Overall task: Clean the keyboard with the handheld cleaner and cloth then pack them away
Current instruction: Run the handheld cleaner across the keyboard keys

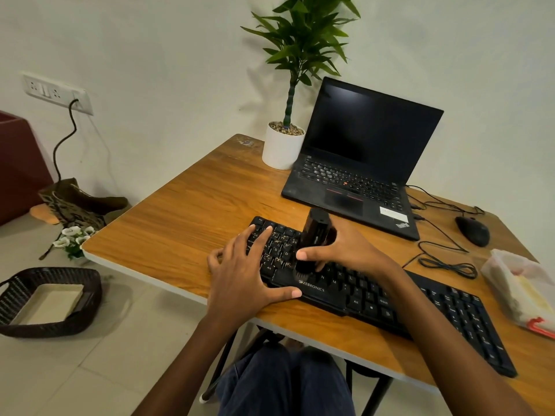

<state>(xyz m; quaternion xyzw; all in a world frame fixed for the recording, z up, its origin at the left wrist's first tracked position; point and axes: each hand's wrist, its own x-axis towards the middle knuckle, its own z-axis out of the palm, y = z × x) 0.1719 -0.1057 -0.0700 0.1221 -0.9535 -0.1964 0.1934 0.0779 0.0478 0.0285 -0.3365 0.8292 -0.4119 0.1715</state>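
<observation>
The right hand [345, 250] grips the cleaner [318, 232] upright on the keyboard's [450, 310] left keys, the left hand [240, 274] flat steadying that end; near the table [195, 199] edge, a hard push could slide the keyboard off.

- We see two bare hands, the left hand [240, 274] and the right hand [345, 250], each with a short-trimmed nail showing on the thumb.
- Behind each hand we follow a bare arm, the left forearm [192, 355] and the right forearm [444, 340], uncovered as far as the view reaches.
- Nearer to us than the hands, between the two forearms, we see legs in dark blue trousers [285, 382], the cloth creased in soft folds over the thighs.
</observation>
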